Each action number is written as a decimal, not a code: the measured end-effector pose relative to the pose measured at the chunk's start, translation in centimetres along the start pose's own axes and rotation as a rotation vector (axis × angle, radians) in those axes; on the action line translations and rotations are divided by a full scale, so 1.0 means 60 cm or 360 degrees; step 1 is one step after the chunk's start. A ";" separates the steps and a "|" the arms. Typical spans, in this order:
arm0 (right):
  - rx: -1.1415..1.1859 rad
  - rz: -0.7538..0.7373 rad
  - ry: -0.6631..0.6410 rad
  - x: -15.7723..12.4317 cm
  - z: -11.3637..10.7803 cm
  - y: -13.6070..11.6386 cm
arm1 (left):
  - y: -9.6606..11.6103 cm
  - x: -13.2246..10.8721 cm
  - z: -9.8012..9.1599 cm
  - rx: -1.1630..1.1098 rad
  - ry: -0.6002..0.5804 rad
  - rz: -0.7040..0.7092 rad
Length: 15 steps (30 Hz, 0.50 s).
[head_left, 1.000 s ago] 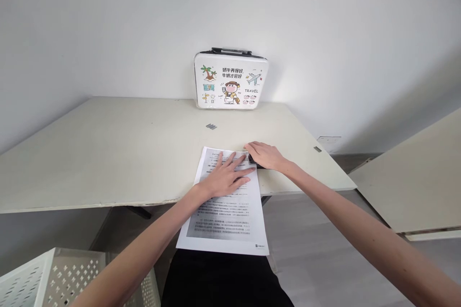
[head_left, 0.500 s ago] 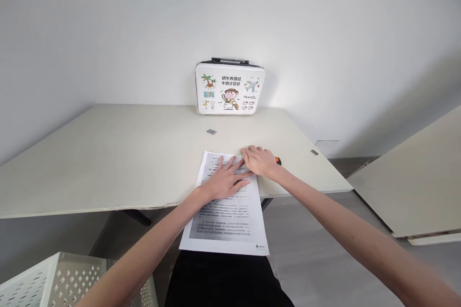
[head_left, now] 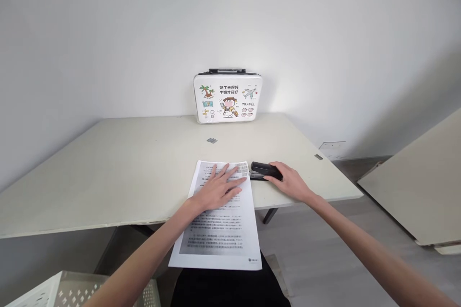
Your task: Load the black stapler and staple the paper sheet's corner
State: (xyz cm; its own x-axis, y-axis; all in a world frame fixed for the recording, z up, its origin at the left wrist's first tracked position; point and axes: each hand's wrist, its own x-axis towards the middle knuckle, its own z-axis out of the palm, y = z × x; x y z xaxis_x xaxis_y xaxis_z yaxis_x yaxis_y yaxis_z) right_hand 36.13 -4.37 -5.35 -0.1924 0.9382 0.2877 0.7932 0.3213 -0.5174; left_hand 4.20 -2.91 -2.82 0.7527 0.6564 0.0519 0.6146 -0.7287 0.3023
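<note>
A sheet of printed paper [head_left: 219, 244] lies at the table's front edge, its lower part reaching out over my lap. Spread flat on its upper half is my left hand [head_left: 218, 189], fingers apart. To the right, my right hand [head_left: 290, 181] grips the rear end of a black stapler [head_left: 264, 169]. The stapler rests on the table with its front end at the paper's upper right edge. I cannot tell whether the paper is between its jaws, or whether there is more than one sheet.
A white cartoon-printed case [head_left: 227, 98] stands upright against the wall. Several grey staple strips [head_left: 212, 140] lie in front of it, and another staple strip [head_left: 319, 157] sits near the table's [head_left: 108, 177] right edge. A perforated white basket [head_left: 77, 290] is at lower left.
My right hand has moved right, off the paper's upper corner, and now holds the stapler. My left hand stays flat on the paper. The view has shifted slightly.
</note>
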 end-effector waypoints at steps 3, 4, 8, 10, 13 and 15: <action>0.0126 0.0141 0.0075 -0.009 0.001 0.013 | 0.001 0.005 -0.003 0.0037 0.0019 -0.0014; 0.0182 0.0177 0.0097 -0.011 0.000 0.015 | 0.002 0.004 -0.006 0.0053 0.0050 -0.0015; 0.0420 0.0341 0.0190 -0.015 -0.010 0.017 | -0.007 -0.035 -0.031 0.0093 0.0183 -0.0067; 0.0506 0.0409 0.0247 -0.015 -0.014 0.018 | -0.016 -0.081 -0.050 0.0106 0.0189 -0.0112; 0.0587 0.0493 0.0324 -0.014 -0.017 0.020 | -0.030 -0.162 -0.073 0.0126 0.0225 -0.0196; 0.0618 0.0532 0.0359 -0.014 -0.017 0.020 | -0.034 -0.207 -0.080 0.0112 0.0144 -0.0205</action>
State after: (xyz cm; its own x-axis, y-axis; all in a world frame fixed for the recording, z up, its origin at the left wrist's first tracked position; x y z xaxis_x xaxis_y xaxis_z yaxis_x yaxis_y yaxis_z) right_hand 37.85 -4.89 -5.37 0.1954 0.9600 0.2004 0.5105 0.0749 -0.8566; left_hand -7.54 -8.62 0.49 0.6443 0.7577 0.1038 0.7218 -0.6474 0.2446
